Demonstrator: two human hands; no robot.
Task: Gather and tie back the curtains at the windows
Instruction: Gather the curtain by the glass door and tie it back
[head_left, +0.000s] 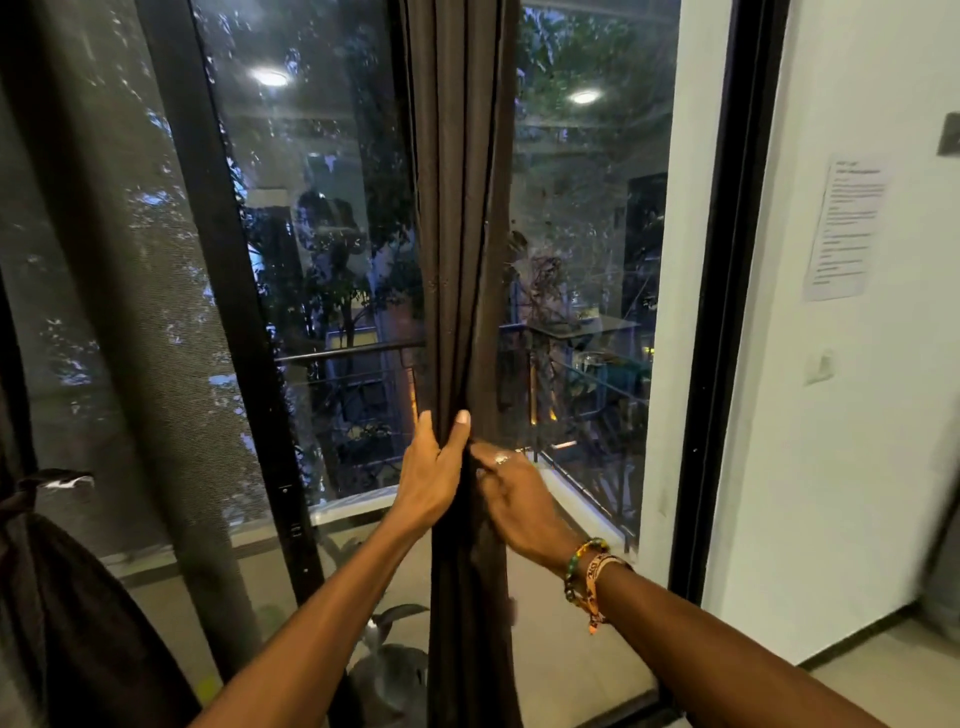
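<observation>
Just below the middle of the frame, both hands meet on the dark brown curtain (462, 260). The left hand (434, 473) is partly closed round the bundle's left edge, with the thumb upright on the front folds and a finger raised beside it. The right hand (511, 493) comes in from the lower right, slightly blurred. Its fingers are curled in against the right side of the fabric and pinch the folds just beside the left thumb. A ring (501, 459) sits on one finger, and beaded and woven bracelets (592, 571) circle the wrist.

The curtain hangs from the top centre to the bottom edge as one narrow column, drawn into tight vertical pleats. It is matte and opaque, and narrowest where the hands hold it.

Behind it stands a black-framed glass door (228, 312), its panes reflecting two round ceiling lights, with a balcony railing (353, 351) and foliage beyond. A grey sheer mesh curtain (104, 260) covers the left side. At lower left another dark curtain (57, 597) is knotted. On the white wall at right hangs a printed paper sheet (847, 228).
</observation>
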